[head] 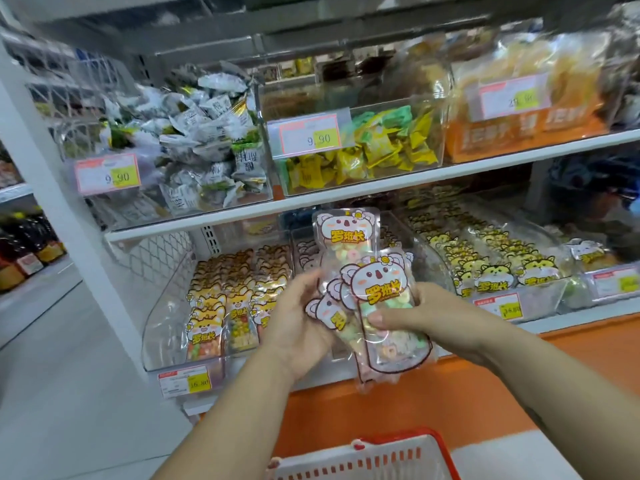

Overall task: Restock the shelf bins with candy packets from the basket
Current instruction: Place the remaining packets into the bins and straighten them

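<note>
Restocking: fingers (378, 320) of left hand (298, 327) and right hand (429, 317) grip fanned koala packets (375, 292), which likely need squaring for the bin (298, 252) beyond.

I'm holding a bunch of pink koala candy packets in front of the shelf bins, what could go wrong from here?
The pink koala packets are fanned loosely between the left hand and right hand, so one may slip and fall beside the red basket. The neighbouring fox packet bin and yellow cat packet bin carry similar designs, so a packet could land in the wrong one.
</note>
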Demonstrator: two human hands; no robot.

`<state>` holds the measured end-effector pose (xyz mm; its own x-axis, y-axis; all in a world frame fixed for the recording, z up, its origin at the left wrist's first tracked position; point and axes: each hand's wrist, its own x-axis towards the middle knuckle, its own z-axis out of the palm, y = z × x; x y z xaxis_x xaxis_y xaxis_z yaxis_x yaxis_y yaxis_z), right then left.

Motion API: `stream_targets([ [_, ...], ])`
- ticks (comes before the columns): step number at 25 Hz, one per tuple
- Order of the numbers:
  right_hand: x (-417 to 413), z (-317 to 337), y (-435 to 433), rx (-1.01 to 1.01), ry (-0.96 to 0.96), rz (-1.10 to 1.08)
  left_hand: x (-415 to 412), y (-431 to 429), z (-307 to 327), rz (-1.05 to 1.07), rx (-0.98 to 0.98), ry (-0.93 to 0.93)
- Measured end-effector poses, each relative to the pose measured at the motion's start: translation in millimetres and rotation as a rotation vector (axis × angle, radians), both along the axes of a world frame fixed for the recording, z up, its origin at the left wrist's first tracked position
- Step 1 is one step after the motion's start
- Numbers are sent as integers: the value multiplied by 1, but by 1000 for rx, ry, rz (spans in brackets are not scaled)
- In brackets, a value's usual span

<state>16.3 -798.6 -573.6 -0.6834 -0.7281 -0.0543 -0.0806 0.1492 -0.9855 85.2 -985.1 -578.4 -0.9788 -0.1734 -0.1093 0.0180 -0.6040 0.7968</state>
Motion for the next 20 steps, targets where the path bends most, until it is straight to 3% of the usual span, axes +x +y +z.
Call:
stream_targets([
  [6,-31,-18,12,108,-14,-131,-60,1,-12,57,-36,-114],
  [8,-43,-18,26,115,-43,-235,-75,-7,-18,113,-131,-158],
  [12,-65,-16,52,-81,-79,-506,-101,-18,-42,78,-456,-356],
  [14,-71,-20,50,-164,-59,-614,-118,-11,-55,28,-655,-355],
  [20,-78,-32,4,-205,81,-660,-177,6,-94,-49,-1254,-353],
])
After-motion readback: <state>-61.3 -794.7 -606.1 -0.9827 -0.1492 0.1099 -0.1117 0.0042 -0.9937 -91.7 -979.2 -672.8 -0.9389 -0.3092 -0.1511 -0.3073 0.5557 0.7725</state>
